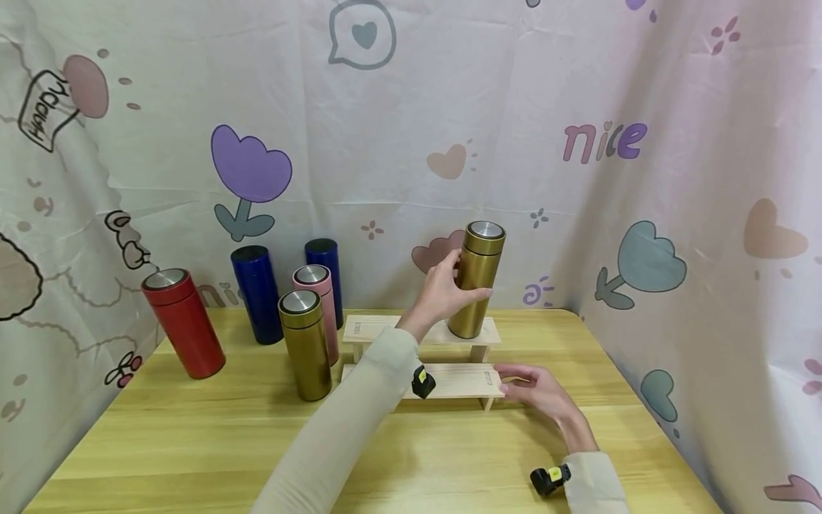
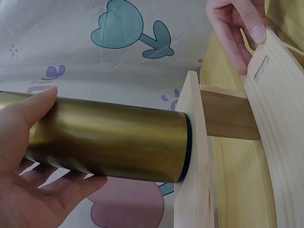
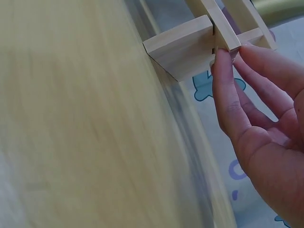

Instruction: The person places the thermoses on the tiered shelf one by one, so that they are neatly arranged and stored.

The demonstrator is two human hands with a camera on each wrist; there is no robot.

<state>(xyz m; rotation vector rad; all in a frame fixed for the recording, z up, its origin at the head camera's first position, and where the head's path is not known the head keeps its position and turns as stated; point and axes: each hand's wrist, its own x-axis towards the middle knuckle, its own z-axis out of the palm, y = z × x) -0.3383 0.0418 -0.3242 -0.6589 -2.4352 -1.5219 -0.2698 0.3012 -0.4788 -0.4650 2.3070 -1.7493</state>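
My left hand [image 1: 443, 289] grips a gold thermos bottle [image 1: 478, 275] around its middle, thumb on the near side and fingers behind. The bottle stands nearly upright at the right end of the upper step of a two-step wooden shelf [image 1: 379, 330]. In the left wrist view the dark base of the gold bottle [image 2: 128, 137] is right at the board's surface. With thumb and fingertips, my right hand [image 1: 542, 391] pinches the right end of the lower step; the right wrist view shows the fingers [image 3: 225, 90] at the corner of that board.
Left of the shelf stand a second gold bottle [image 1: 307, 353], a pink bottle [image 1: 327, 300], two blue bottles [image 1: 258, 296] and a red bottle [image 1: 186, 328] on the wooden table [image 1: 449, 464]. A printed curtain [image 1: 385, 143] hangs close behind the table and along its sides.
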